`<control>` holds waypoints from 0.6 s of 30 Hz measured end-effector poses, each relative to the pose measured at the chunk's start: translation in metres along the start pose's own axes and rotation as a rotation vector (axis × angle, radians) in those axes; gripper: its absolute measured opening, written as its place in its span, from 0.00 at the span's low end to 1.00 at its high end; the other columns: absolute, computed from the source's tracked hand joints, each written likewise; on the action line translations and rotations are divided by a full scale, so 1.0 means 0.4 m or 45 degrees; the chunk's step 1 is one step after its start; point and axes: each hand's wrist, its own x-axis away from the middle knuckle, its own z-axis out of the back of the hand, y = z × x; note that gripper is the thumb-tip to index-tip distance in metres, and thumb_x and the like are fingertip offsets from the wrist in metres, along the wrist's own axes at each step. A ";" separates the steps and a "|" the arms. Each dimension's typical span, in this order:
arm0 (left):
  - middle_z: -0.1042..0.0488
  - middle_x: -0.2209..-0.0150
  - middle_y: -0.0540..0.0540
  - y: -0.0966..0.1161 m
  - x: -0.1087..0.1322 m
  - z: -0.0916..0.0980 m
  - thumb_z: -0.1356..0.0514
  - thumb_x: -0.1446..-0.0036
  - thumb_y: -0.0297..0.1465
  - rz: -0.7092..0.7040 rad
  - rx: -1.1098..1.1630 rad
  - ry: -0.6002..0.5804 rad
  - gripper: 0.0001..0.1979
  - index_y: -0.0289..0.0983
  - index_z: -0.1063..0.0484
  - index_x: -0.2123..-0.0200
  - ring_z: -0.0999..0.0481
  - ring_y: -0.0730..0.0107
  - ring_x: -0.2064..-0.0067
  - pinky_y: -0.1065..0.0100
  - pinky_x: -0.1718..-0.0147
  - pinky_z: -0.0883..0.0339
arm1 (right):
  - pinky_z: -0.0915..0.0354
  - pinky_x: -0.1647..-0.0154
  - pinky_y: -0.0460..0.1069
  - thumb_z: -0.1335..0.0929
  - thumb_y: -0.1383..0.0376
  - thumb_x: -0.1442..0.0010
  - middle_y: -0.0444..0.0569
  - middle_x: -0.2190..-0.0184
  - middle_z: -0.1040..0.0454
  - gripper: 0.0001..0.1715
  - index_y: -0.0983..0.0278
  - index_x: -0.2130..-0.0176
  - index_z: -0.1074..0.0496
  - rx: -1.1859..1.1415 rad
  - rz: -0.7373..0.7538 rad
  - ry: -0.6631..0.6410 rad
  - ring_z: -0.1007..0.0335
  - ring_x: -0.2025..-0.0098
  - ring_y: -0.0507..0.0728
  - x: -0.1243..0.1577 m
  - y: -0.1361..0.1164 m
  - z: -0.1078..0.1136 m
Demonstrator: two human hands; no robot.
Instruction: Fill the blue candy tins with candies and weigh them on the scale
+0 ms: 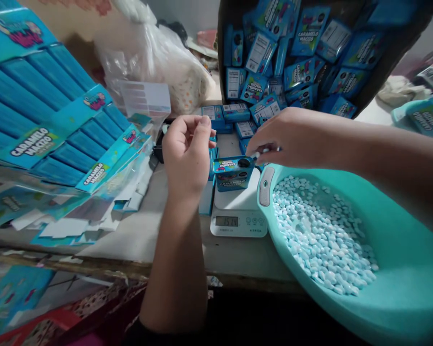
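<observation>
A small blue candy box (233, 174) stands upright on the white digital scale (238, 226), whose display shows digits like 1514, the decimal point unclear. My right hand (279, 134) is just right of the box's top, its fingers pinched on a few pale blue candies (256, 155). My left hand (188, 154) is raised to the left of the box, fingers curled and thumb against the index finger; nothing shows in it. Beside the scale sits a turquoise basin (400, 269) holding a heap of pale blue and white candies (321, 235).
Behind the scale, a dark carton (222, 53) lies open toward me, full of blue candy boxes (306, 31). Tall blue display packs (54, 110) lean at the left above loose cardboard pieces (68, 226). A clear plastic bag (159, 57) is at the back. The table edge (130, 266) runs in front.
</observation>
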 end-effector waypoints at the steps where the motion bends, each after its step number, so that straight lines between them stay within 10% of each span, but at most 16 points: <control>1: 0.21 0.63 0.48 -0.001 -0.002 0.003 0.43 0.37 0.49 -0.004 -0.011 0.003 0.13 0.46 0.30 0.63 0.22 0.63 0.58 0.63 0.65 0.29 | 0.40 0.55 0.50 0.31 0.65 0.40 0.43 0.64 0.21 0.13 0.59 0.56 0.19 0.059 0.035 -0.030 0.27 0.59 0.57 -0.022 -0.004 0.001; 10: 0.23 0.65 0.49 -0.012 -0.013 0.011 0.42 0.36 0.43 -0.102 0.053 0.057 0.10 0.43 0.30 0.65 0.22 0.68 0.63 0.65 0.64 0.30 | 0.39 0.60 0.47 0.29 0.64 0.41 0.42 0.64 0.21 0.18 0.59 0.50 0.22 0.150 0.134 -0.062 0.27 0.63 0.54 -0.055 -0.026 0.010; 18: 0.22 0.62 0.49 -0.014 -0.008 0.010 0.43 0.35 0.46 -0.082 0.111 0.032 0.14 0.43 0.28 0.64 0.23 0.67 0.61 0.64 0.63 0.31 | 0.39 0.38 0.55 0.45 0.64 0.28 0.58 0.38 0.32 0.27 0.65 0.37 0.33 0.169 -0.038 0.333 0.34 0.39 0.61 0.098 -0.001 0.005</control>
